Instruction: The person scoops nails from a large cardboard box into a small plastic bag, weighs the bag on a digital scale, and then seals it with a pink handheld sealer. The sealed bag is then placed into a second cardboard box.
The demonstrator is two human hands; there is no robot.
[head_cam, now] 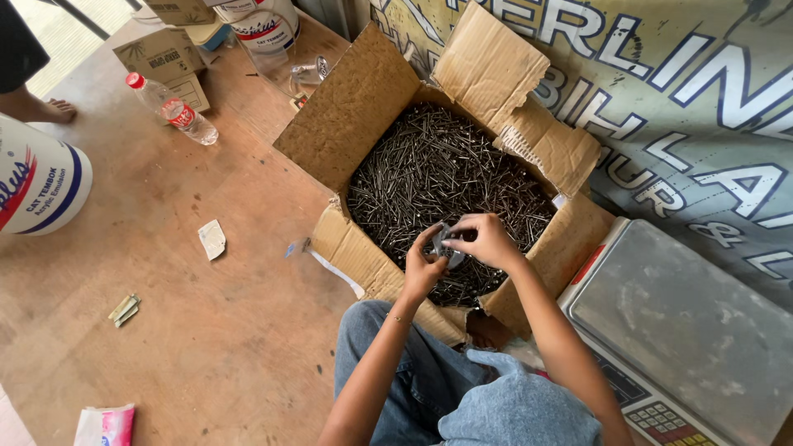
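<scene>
While the head view looked down, the left hand and right hand both pinched a small clear plastic bag over the torn cardboard box of thin dark nails; keeping its mouth open seemed wise. A metal-topped scale sat just beside the box.

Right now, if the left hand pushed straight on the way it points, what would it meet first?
The left hand points up toward the small grey packet it already touches; beyond that, probably the nails in the cardboard box.
</scene>
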